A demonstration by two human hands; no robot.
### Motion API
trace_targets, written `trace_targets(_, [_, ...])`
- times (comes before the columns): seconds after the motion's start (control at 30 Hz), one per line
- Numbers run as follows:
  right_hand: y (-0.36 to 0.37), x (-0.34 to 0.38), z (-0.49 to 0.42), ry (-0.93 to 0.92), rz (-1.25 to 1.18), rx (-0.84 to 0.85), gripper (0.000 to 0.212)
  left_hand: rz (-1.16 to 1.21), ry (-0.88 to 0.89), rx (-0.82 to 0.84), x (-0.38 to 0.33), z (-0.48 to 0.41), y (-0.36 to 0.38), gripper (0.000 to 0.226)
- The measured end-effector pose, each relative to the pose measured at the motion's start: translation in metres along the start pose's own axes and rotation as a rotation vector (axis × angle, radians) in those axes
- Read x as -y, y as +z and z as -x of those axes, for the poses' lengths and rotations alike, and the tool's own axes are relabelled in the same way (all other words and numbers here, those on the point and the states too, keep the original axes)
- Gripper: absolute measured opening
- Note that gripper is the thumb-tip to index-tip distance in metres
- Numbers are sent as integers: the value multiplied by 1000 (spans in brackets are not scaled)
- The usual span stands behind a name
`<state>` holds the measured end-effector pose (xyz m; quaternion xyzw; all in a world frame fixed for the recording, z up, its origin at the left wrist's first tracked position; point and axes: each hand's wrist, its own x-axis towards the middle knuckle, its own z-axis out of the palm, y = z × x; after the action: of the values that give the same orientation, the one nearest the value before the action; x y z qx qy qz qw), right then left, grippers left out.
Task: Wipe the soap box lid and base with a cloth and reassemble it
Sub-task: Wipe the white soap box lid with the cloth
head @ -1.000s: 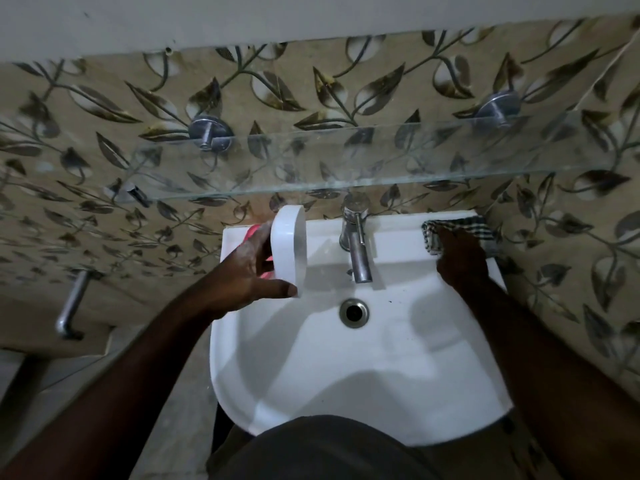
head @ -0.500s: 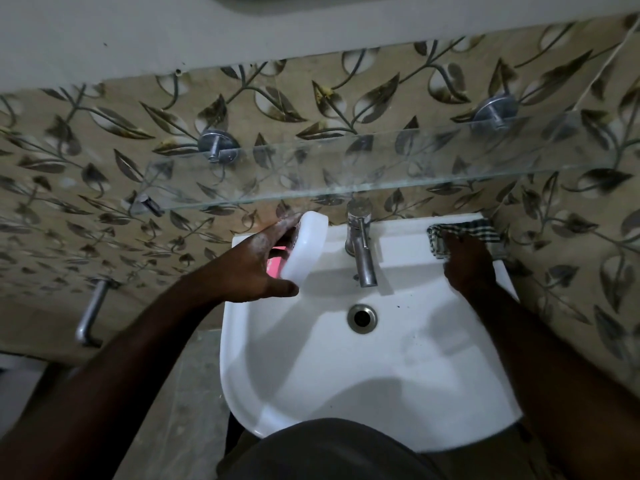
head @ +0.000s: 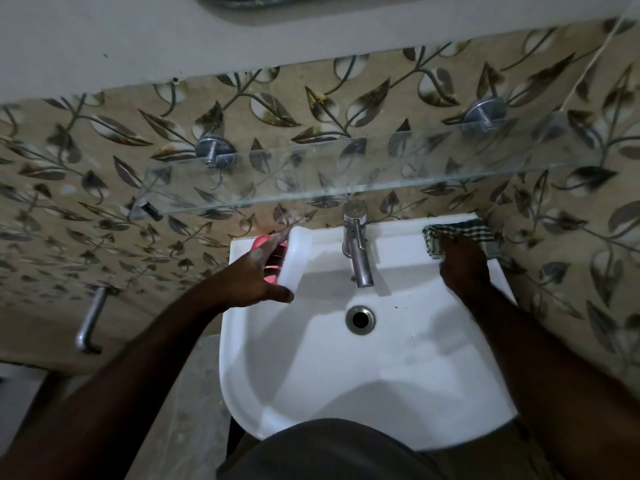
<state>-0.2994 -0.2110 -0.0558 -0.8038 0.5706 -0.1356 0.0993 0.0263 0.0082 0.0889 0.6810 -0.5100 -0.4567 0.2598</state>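
So: the soap box lid, white w/ rounded ends, stands tilted on its long edge at the back-left corner of the wash basin, just left of the tap. The left hand grips it, thumb under the near end, fingers stretched along the far end, w/ pale smears on the fingers. Btwn palm and lid shows a pink piece; soap or the box's base, can't tell. It sits on the basin ledge, mostly hidden by the hand.

The right hand lies on a dark-checked cloth at the basin's back-right corner, against the wall. Too dark to tell whether its fingers pinch the cloth or only press on it.

The round drain sits below the tap spout, w/ a few dark specks on the bowl nearby. Above the tap hangs a glass shelf on two round metal brackets, left bracket and right bracket. The wall behind has beige tiles w/ a leaf pattern. A metal bar sticks out of the wall, well left of the basin. At the bottom edge, the person's dark garment meets the basin's front rim.
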Motion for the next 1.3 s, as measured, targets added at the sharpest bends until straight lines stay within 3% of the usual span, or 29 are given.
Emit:
trace_targets(0.1, [2, -6, 5, -68, -47, -119, 53, 27, -5, 16, 7, 0, 7, 114])
trace_targets(0.2, [9, -17, 8, -132, -33, -256, 36, 68, 4, 4, 10, 1, 12, 118])
trace_targets(0.3, [17, -21, 10, -94, -161, -259, 39, 206, 25, -15, 7, 6, 16, 113])
trace_targets(0.47, [-21, 17, 30, 168, -726, -37, 26, 753, 89, -73, -6, 26, 28, 90])
trace_targets(0.57, [-53, 48, 58, 389, -1263, 35, 25, 1046, 124, 16, -13, 39, 44, 80])
trace_targets(0.63, [-69, 68, 80, 494, -1577, 169, 27, 1181, 130, 63, -18, 42, 53, 83])
trace_targets(0.73, [-96, 96, 96, 639, -1752, 372, 33, 1296, 89, 70, -23, 36, 63, 104])
trace_targets(0.87, [-125, 128, 102, 575, -1961, 469, 31, 1322, 76, 26, -26, 32, 67, 87])
trace_targets(1.0, [-103, 161, 127, 610, -1926, 549, 34, 1301, -8, -174, -18, 31, 70, 87])
trace_targets(1.07, [-91, 168, 136, 616, -1776, 483, 23, 1257, -52, -214, -15, 33, 72, 77])
trace_targets(1.17, [-94, 170, 140, 502, -1533, 396, 11, 1185, -80, -240, -6, 37, 74, 66])
trace_targets(1.3, [-108, 173, 137, 366, -1456, 513, 14, 1131, -113, -302, -2, 40, 77, 76])
